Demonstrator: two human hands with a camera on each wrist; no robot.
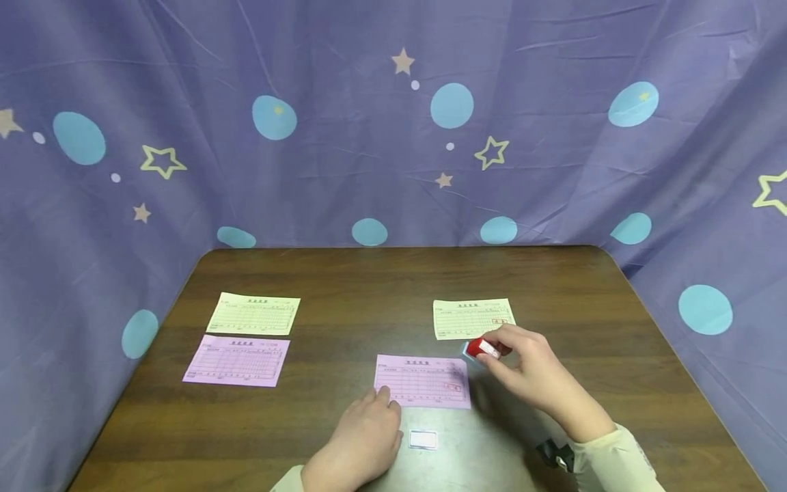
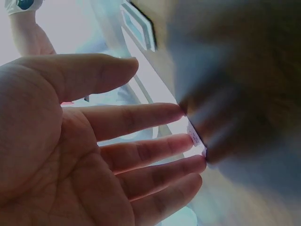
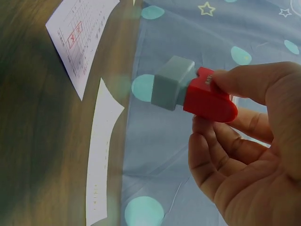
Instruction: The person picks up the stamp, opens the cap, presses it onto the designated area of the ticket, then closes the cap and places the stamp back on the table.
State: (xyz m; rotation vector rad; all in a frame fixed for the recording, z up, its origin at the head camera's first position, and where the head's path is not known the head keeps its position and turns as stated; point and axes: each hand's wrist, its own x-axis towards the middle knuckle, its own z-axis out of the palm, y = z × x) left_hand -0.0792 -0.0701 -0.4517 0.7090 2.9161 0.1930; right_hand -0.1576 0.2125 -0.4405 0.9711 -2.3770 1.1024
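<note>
My right hand (image 1: 535,372) pinches a red-handled stamp (image 3: 207,96) with a grey block end. In the head view the stamp is in the air, just past the upper right corner of a pink printed slip (image 1: 418,383). That slip bears a red boxed mark near its right side. My left hand (image 1: 363,434) has its fingers fairly straight, with fingertips (image 2: 190,141) at the slip's lower left edge. A small white rectangular piece (image 1: 423,439) with a bluish rim lies below the slip, right of the left hand.
Behind the stamp lies a yellow-green slip (image 1: 470,318), also red-marked. At the left of the brown table (image 1: 344,280) are another yellow-green slip (image 1: 253,314) and another pink slip (image 1: 236,361). A purple patterned cloth (image 1: 344,137) hangs around the table's back and sides.
</note>
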